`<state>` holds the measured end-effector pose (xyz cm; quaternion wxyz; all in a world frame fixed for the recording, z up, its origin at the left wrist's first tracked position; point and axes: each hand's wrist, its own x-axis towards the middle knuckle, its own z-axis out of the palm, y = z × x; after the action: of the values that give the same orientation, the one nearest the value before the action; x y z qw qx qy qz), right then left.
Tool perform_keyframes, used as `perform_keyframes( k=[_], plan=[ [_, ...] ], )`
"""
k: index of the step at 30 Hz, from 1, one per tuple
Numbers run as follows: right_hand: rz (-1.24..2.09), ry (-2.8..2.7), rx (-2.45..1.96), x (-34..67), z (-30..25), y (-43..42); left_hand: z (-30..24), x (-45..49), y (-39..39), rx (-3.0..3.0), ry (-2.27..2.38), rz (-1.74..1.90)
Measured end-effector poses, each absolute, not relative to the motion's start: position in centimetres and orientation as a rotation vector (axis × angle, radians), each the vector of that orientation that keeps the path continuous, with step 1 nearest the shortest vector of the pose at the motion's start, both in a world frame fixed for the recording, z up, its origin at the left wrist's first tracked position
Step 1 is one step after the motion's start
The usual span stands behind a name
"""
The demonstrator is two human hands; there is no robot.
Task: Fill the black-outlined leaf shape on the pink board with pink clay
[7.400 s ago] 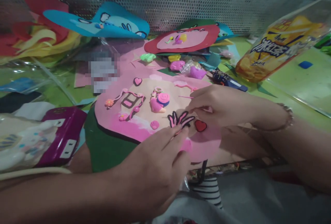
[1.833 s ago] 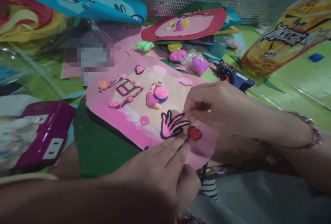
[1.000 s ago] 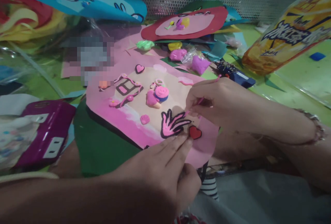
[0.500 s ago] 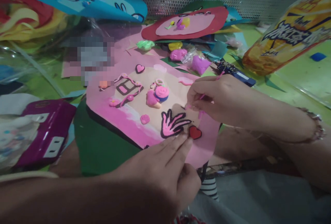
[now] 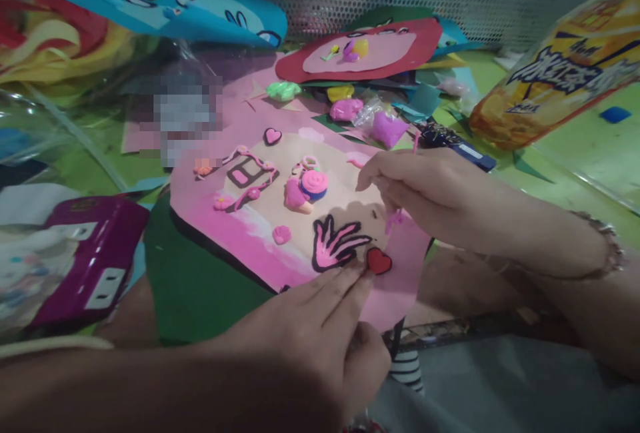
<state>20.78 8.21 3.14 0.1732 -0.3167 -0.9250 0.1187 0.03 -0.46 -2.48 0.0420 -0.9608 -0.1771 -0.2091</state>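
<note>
My left hand [image 5: 325, 333] lies with its fingers stretched out on the lower edge of a pink paper picture [image 5: 255, 256], fingertips touching it beside a small red heart [image 5: 379, 260]. Over the picture's right side, my right hand [image 5: 425, 186] has its fingers curled around a thin pink stick [image 5: 417, 141]; one end shows above the hand. A purple piece [image 5: 396, 220] shows below those fingers; whether it joins the stick I cannot tell. Raised clay shapes dot the picture: a pink swirl [image 5: 315, 184], a pink branching shape [image 5: 333, 243] and a pink shell-like piece [image 5: 281, 234].
A bottle of orange drink [image 5: 545, 80] leans at the right. Clay lumps, one purple [image 5: 389, 128] and one green [image 5: 283, 91], sit behind the picture. A purple case [image 5: 95, 246] stands at left. Blue paper [image 5: 220, 6] and a red paper piece [image 5: 425, 43] lie at the back.
My right hand has lifted slightly and its fingers have shifted, with the pink stick now more upright. More of the purple piece shows. My left hand stays in place.
</note>
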Motion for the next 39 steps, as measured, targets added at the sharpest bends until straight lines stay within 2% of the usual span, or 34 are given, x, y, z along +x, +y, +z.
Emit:
perform_keyframes(
  k=[6,15,39],
  plan=[
    [0.37,-2.672,-0.907,20.7,3.3,8.1,-2.4,0.0,-0.4,-2.906,-0.493,-0.66],
    [0.283,-3.053,-0.741,21.0,3.6,8.1,-2.8,0.0,-0.6,-2.874,-0.495,-0.686],
    [0.024,-3.163,-0.567,20.9,2.4,8.5,-2.4,0.1,-0.6,-2.917,-0.529,-0.708]
  ],
)
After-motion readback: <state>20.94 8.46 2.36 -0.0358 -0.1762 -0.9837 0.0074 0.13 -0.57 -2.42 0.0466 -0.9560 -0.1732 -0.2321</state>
